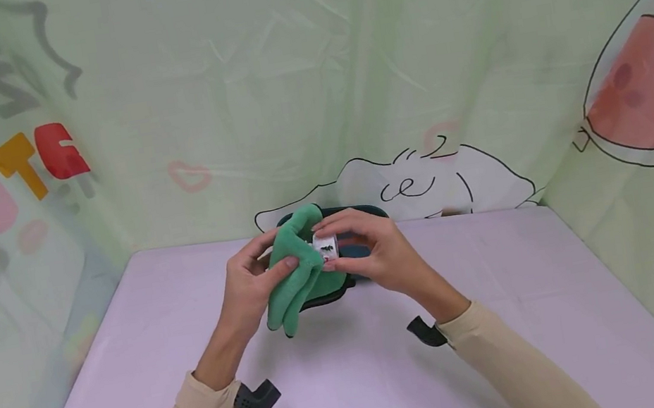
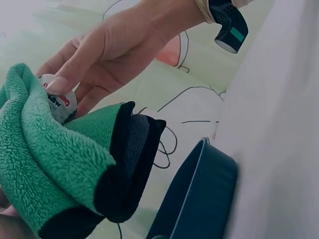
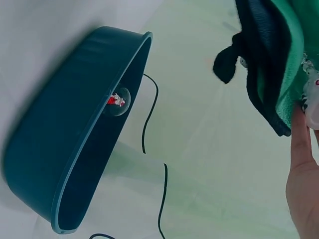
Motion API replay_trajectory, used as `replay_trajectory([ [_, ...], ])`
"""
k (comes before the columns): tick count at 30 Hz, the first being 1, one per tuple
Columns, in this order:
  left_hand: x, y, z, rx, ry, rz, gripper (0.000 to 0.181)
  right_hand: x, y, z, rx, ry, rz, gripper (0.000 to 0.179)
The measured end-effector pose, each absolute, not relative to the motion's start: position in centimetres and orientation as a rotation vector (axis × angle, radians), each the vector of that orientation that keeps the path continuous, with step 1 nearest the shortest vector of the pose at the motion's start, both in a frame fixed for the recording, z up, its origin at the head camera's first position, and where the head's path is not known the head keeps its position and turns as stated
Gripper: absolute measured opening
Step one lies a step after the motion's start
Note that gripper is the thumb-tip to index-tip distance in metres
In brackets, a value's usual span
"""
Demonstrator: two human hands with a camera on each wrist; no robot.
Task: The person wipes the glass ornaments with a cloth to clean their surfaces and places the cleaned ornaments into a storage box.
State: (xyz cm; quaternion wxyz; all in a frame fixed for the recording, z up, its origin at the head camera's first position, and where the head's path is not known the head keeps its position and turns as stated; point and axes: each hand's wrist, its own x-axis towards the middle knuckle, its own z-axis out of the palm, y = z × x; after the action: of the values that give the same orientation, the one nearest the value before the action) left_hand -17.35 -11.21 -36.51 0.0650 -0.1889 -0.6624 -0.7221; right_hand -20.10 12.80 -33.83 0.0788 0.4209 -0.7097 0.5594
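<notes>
My left hand (image 1: 246, 281) grips a folded green towel (image 1: 291, 259) with black edging, thumb over the near side. The fluffy cloth hangs in doubled layers above the table. With the fingertips of my right hand (image 1: 375, 246) I pinch a small white ornament (image 1: 326, 247) with printed lettering, right against the towel's folds. In the left wrist view the right thumb presses on the ornament (image 2: 61, 99); part of it is behind the cloth. Beyond the hands stands a dark blue basin (image 3: 65, 119), and inside its wall is a clear ball (image 3: 119, 102) with a red and white figure.
The table (image 1: 481, 322) has a pale lilac cover. A pale green curtain (image 1: 207, 94) with printed drawings hangs close behind its far edge. The basin stands near that edge, partly hidden by the towel and my right hand in the head view.
</notes>
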Motion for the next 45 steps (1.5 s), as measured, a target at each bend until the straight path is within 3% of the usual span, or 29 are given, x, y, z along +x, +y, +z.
replay_trajectory([
  [25,-17.72,-11.25,-36.86,-0.497,-1.936,-2.423,0.043,-20.86,12.72,-34.2,1.452,-1.983,1.297,0.039],
  [45,-17.65,-11.5,-36.94,-0.577,-1.979,-2.3,0.044,-20.53,12.41,-34.45,1.32,-2.071,1.406,0.044],
])
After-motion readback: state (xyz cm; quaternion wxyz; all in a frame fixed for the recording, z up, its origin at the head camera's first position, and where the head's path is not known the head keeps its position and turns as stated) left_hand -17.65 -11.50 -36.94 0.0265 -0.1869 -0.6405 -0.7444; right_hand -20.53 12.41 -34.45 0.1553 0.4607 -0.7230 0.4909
